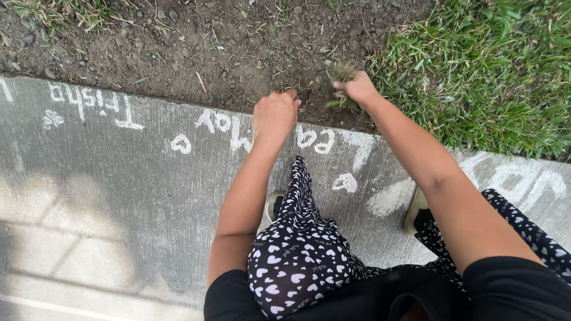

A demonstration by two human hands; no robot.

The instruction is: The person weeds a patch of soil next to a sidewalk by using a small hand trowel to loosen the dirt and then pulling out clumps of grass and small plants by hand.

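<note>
The head view looks straight down on a grey concrete slab (107,196) that runs across the lower part of the picture, its far edge meeting a strip of bare brown soil (196,47) scattered with small stones and dry stalks. White chalk writing (95,104) lies along that edge, upside down to the camera, with a small chalk flower at its left end and two chalk hearts (181,144) drawn further along; more broad white chalk strokes sit on the slab at the right. Green lawn grass (493,71) fills the upper right, bordering the soil. The person crouches on the slab, knees bent, in black trousers printed with white hearts (297,255) and light-soled shoes (416,214), both arms reaching forward to the soil line. The right hand (357,88) is closed, its fingers pinching a tuft of grass and roots (342,74) that sticks up above the knuckles, with more strands hanging below the hand, right at the edge of the lawn. The left hand (275,113) is curled into a fist at the slab's edge, just beside the right; a small dark tool tip (304,97) shows past its knuckles, pointing at the soil beneath the tuft.
</note>
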